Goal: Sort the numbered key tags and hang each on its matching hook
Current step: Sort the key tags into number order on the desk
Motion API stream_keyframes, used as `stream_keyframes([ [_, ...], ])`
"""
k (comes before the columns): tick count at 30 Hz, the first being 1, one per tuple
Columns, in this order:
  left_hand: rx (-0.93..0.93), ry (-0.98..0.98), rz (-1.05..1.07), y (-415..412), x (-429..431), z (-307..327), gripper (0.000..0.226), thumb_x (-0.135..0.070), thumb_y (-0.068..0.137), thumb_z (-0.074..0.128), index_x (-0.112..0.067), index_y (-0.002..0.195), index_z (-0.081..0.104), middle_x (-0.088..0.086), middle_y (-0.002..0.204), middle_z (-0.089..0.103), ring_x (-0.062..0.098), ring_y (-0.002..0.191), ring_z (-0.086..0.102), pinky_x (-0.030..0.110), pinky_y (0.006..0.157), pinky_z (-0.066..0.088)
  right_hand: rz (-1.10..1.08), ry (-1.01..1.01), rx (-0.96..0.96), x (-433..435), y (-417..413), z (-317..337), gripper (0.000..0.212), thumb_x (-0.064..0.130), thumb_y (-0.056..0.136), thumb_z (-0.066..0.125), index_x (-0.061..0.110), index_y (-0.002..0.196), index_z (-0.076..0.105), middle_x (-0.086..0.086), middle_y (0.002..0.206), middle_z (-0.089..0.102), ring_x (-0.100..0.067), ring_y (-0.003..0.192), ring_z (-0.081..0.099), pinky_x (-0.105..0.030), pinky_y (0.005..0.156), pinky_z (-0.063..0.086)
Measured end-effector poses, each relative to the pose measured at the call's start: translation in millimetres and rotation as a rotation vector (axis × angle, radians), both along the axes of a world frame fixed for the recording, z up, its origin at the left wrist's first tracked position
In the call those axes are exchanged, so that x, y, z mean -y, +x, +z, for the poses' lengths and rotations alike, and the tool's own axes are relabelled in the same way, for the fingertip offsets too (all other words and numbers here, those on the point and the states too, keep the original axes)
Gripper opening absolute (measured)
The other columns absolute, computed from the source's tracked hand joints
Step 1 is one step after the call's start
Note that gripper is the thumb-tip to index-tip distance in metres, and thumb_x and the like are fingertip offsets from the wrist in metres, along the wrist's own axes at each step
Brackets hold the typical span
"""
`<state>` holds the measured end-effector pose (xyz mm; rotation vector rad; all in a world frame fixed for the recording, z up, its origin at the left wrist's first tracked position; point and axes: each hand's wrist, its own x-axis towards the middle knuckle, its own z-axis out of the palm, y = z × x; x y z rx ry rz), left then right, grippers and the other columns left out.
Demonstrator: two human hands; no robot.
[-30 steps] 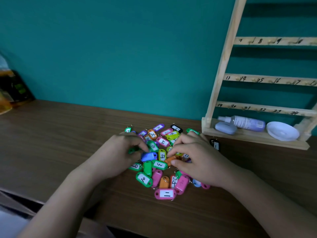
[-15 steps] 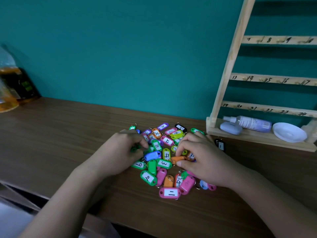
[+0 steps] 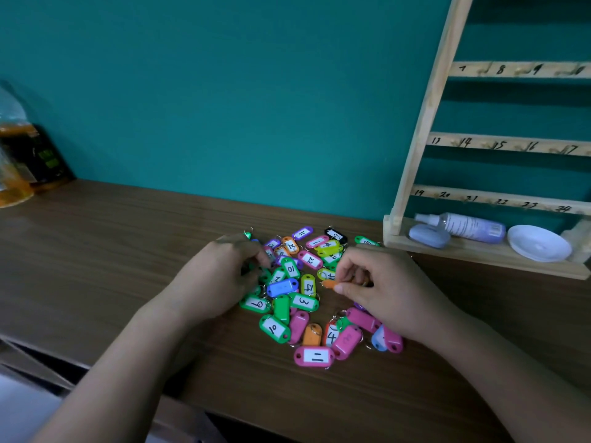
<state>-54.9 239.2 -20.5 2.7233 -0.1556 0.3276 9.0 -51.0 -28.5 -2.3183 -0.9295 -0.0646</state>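
Home room: wooden desk (image 3: pixel 128 251), key rack (image 3: pixel 426 123).

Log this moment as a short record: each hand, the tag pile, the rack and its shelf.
tag pile: loose on the table
left hand: fingers curled into the pile, hold unclear
right hand: pinches an orange tag at the pile
hook rack: at right, no tags visible on it
rack shelf: spray bottle, white dish

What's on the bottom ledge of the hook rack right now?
A spray bottle lying on its side, a pale blue oval object and a white dish. Anything behind the bottle is hidden.
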Motion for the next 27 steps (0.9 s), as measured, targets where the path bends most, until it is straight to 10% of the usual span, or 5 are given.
stream_keyframes([
  [20,-0.022,-0.042,0.011,-6.4,9.8,3.8,0.012,-0.022,0.095,0.075,-0.034,0.099,0.075,-0.019,0.104,0.069,0.002,0.100,0.061,0.009,0.083,0.040,-0.123,0.126,0.058,10.1,2.9,2.5,0.010,0.023,0.100,0.072,0.032,0.101,0.077,0.021,0.085,0.071,0.004,0.090,0.067,-0.013,0.072,0.051],
  [27,-0.061,0.009,0.100,5.1,25.2,-3.7,0.022,-0.047,0.090,0.078,-0.033,0.106,0.069,-0.015,0.104,0.062,0.005,0.092,0.058,0.029,0.078,0.051,-0.110,0.107,0.043,7.1,2.6,0.5,0.010,0.025,0.100,0.072,0.034,0.104,0.076,0.022,0.088,0.071,0.006,0.091,0.067,-0.017,0.073,0.053],
])
